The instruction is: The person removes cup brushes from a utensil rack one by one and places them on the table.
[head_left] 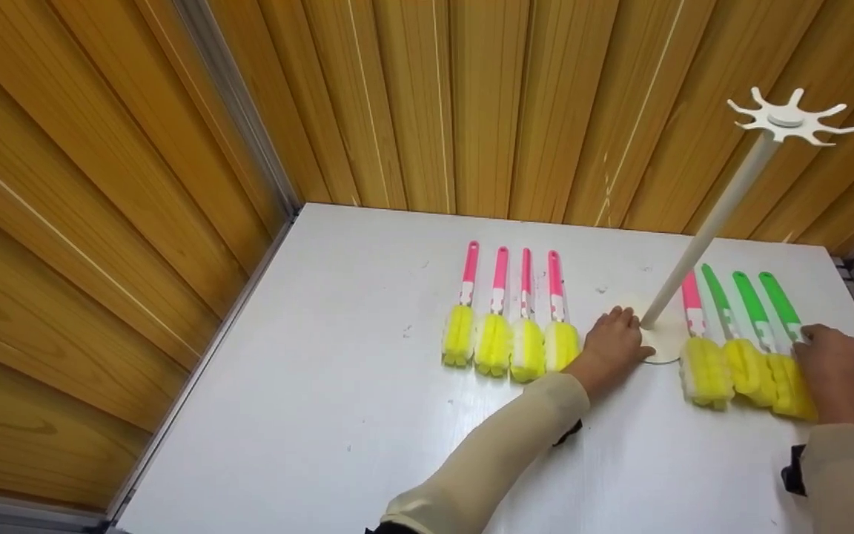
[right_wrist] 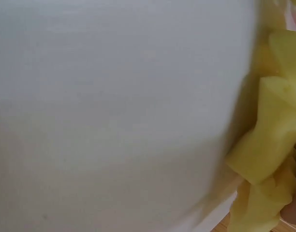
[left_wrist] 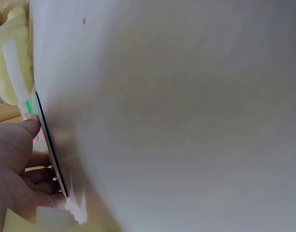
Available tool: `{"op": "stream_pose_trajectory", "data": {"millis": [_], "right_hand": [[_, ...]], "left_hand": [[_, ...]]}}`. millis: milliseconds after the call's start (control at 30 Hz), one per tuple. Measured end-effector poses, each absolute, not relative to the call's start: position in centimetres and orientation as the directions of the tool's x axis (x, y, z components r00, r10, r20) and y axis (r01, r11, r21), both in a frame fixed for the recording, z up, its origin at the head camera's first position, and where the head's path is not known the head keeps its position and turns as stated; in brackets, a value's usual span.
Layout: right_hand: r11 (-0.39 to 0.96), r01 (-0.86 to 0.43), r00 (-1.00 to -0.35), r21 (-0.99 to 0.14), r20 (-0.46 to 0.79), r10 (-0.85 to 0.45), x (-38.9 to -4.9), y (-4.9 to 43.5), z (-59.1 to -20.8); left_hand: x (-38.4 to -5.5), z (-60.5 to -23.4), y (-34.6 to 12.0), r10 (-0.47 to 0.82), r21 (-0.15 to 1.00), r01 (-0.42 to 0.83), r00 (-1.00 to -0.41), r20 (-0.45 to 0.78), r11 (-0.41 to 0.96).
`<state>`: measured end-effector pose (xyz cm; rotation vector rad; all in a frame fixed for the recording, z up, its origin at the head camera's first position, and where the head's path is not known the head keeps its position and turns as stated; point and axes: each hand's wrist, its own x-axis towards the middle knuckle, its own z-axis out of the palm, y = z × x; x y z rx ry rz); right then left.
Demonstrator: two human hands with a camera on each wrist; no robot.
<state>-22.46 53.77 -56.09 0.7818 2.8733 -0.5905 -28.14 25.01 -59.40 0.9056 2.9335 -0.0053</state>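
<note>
A white stand (head_left: 720, 215) has a tall pole on a round base (head_left: 666, 345) and a ring of curved hooks on top. My left hand (head_left: 612, 345) rests at the base's left side, thumb and fingertips along its edge near the pole foot; the left wrist view shows the thumb (left_wrist: 33, 124) there. At the right, my right hand (head_left: 835, 367) holds the rightmost green-handled sponge brush (head_left: 777, 297) near its white neck, hiding most of its yellow head. Beside it lie two more green-handled brushes (head_left: 752, 300) and a pink-handled brush (head_left: 692, 297).
Several pink-handled sponge brushes (head_left: 499, 278) lie in a row left of the stand, their yellow and white heads toward me. The white table (head_left: 308, 356) meets wood-patterned walls (head_left: 427, 104) at the back and left. My left forearm crosses the front of the table.
</note>
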Motion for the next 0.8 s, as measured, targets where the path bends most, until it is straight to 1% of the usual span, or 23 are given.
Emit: {"op": "stream_pose_trajectory", "data": {"millis": [167,233,333,433,500,600,667,733,800], "right_hand": [[0.825,0.456,-0.89,-0.334,-0.14,0.435,-22.0,54.2,-56.6],[0.825,0.46,-0.888,-0.328,-0.146,0.437,-21.9,54.2,-56.6],[0.827,0.479,-0.878,-0.293,-0.163,0.45,-21.8,54.0,-56.5],[0.846,0.468,-0.884,-0.255,-0.11,0.455,-21.6,53.1,-56.3],[0.868,0.415,-0.904,-0.273,-0.01,0.428,-21.4,52.0,-56.0],[0.897,0.269,-0.926,-0.351,0.163,0.341,-21.1,49.6,-55.5],[0.896,0.168,-0.929,-0.41,0.238,0.284,-20.7,47.7,-54.9],[0.887,0.105,-0.934,-0.45,0.262,0.244,-20.2,45.8,-54.2],[0.874,0.081,-0.943,-0.479,0.249,0.223,-19.6,43.8,-53.4]], "left_hand": [[-28.0,-59.4,25.3,0.563,0.017,0.563,-0.826,-0.038,0.827],[-27.9,-59.4,25.4,0.564,0.01,0.564,-0.825,-0.026,0.826],[-28.0,-59.5,25.6,0.572,0.005,0.572,-0.819,-0.035,0.82],[-28.0,-59.5,25.5,0.582,0.01,0.582,-0.812,-0.044,0.813],[-28.1,-59.6,25.3,0.583,0.011,0.583,-0.811,-0.039,0.812],[-28.4,-59.6,24.9,0.579,0.012,0.579,-0.815,-0.038,0.815],[-28.5,-59.8,24.6,0.574,0.022,0.574,-0.817,-0.045,0.818],[-28.6,-59.8,24.4,0.568,0.038,0.567,-0.821,-0.062,0.823],[-28.7,-59.7,24.3,0.558,0.062,0.555,-0.825,-0.085,0.83]]}}
